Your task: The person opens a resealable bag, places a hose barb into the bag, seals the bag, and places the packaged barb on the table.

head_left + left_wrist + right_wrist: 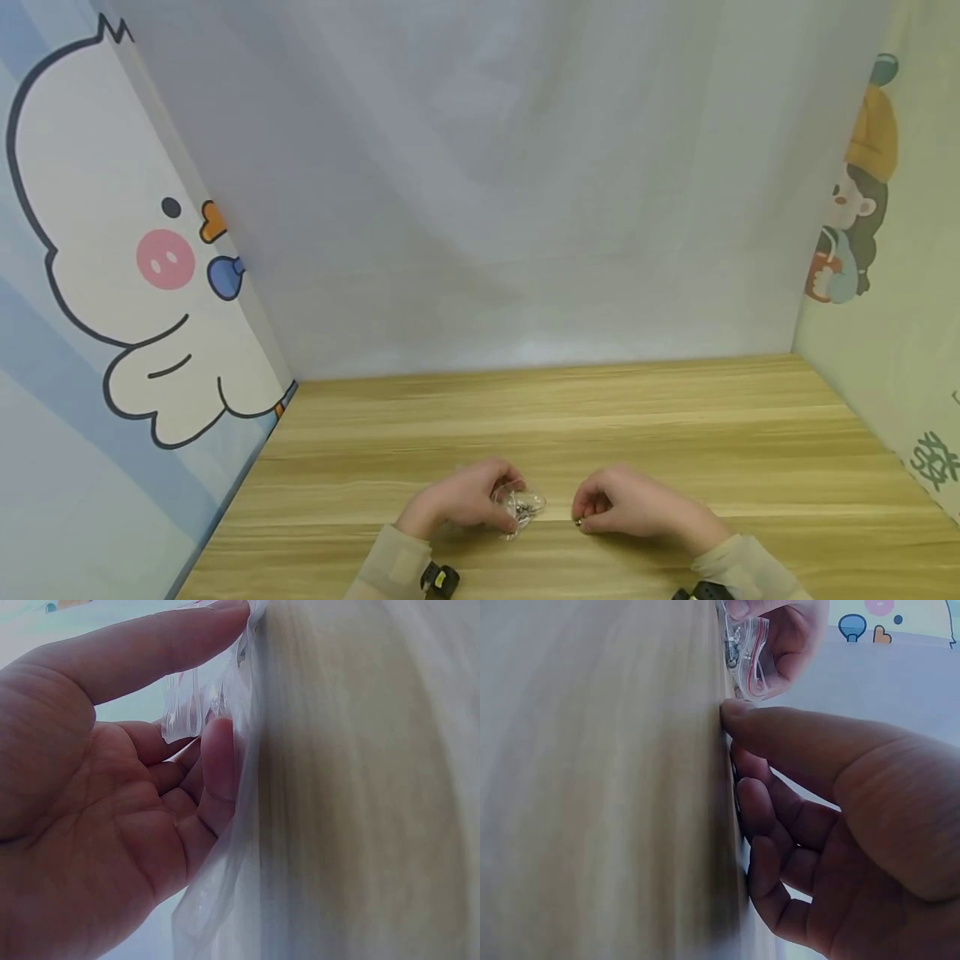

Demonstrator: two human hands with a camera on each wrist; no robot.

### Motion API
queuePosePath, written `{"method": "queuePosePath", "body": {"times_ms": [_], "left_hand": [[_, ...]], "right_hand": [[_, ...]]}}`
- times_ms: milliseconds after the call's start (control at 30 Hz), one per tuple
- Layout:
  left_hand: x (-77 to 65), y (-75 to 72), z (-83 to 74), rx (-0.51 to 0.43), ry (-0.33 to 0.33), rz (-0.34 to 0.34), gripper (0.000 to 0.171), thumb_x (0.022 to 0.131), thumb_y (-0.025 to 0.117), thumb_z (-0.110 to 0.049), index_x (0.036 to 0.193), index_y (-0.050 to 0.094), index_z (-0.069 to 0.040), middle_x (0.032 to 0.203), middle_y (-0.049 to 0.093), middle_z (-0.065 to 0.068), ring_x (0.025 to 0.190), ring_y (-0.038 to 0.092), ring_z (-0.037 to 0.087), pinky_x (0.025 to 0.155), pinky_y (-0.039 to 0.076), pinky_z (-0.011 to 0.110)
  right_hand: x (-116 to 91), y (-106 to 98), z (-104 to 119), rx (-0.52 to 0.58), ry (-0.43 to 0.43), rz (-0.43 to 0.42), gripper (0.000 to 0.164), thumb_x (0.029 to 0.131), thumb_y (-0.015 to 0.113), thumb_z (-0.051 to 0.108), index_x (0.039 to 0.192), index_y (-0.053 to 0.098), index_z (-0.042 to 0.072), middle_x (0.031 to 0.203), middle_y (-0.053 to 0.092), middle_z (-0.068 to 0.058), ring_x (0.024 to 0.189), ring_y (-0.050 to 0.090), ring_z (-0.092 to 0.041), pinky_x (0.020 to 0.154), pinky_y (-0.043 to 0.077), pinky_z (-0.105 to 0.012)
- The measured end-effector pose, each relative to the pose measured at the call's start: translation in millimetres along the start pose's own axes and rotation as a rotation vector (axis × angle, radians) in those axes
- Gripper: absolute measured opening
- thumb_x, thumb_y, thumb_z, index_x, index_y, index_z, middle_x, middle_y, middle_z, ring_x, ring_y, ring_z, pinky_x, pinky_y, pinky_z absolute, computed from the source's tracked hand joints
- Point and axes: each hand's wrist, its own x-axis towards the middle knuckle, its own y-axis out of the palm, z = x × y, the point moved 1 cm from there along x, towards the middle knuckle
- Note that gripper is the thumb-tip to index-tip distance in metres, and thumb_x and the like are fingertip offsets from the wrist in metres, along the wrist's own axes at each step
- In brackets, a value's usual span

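My left hand (467, 497) grips a small clear plastic zip bag (531, 502) low over the table. Shiny little metal parts (522, 510) lie inside it, too small to name. Seen from the right wrist, the bag (748, 660) has a red line along its seal. To the right of the bag, my right hand (636, 504) pinches a tiny shiny metal piece (578, 522) between thumb and fingers at the tabletop. In the right wrist view the thumb (780, 727) hides that piece. A short gap separates the two hands.
The wood-grain table (562, 425) runs back to a pale grey curtain (487, 208). A panel with a white cartoon bird (97, 208) stands on the left, and a pale green panel (915, 333) on the right. Both wrists carry black straps.
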Motion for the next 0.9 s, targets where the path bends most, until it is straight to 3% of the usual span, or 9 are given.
{"method": "queuePosePath", "body": {"times_ms": [900], "left_hand": [[-0.8, -0.1, -1.1, 0.0, 0.0, -0.001, 0.05, 0.077, 0.093, -0.013, 0.12, 0.067, -0.009, 0.105, 0.061, -0.006, 0.098, 0.056, 0.009, 0.093, 0.049, 0.03]], "right_hand": [[-1.7, 0.2, 1.9, 0.031, 0.011, 0.012, 0.006, 0.093, 0.081, 0.01, 0.09, 0.077, 0.014, 0.079, 0.066, 0.017, 0.072, 0.059, 0.002, 0.068, 0.054, -0.023]]}}
